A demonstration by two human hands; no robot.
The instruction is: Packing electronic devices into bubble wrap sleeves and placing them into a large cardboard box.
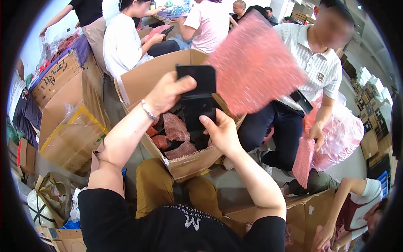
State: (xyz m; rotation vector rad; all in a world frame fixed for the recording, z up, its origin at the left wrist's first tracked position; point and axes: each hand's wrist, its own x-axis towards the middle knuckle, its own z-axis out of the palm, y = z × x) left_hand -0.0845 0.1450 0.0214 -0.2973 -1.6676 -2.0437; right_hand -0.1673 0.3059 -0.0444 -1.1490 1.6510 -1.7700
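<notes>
Over an open cardboard box, a black, flat, two-panel piece like a folding case (205,79) is held up in both hands. My left hand (167,93) is closed on its upper panel, thumb across the face. My right hand (222,131) grips the lower panel at its right edge. What exactly the black piece is, I cannot tell. Pink bubble-wrap pouches (175,127) and dark pieces lie inside the cardboard box (195,163) below. A large pink bubble-wrap bag (256,63), smeared by motion, is in the air just right of the black piece.
Opposite on the right, a person in a white shirt (289,46) holds a pink pouch (303,159). Another cardboard box (71,126) stands at left. Pink plastic sacks (342,134) are at right, and a person's arm (340,206) reaches in at lower right. Several people sit behind.
</notes>
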